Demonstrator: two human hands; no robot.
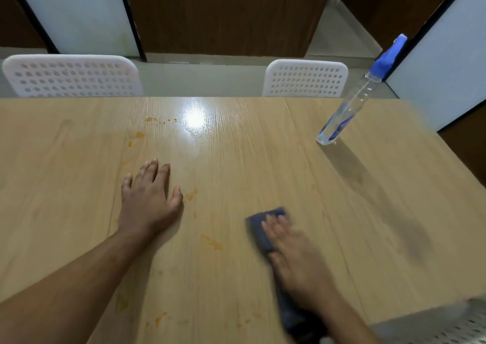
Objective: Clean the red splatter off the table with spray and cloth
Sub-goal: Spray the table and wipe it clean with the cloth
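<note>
Left hand (150,201) spread flat on the tabletop (263,159), fingers straight, holding nothing. Right hand (294,254) blurred, fingers straight, pressing the grey cloth (259,228) flat. Orange-red splatter (211,242) between the hands, more smears far left and near edge. Spray bottle (349,107) upright, far right, well apart
</note>
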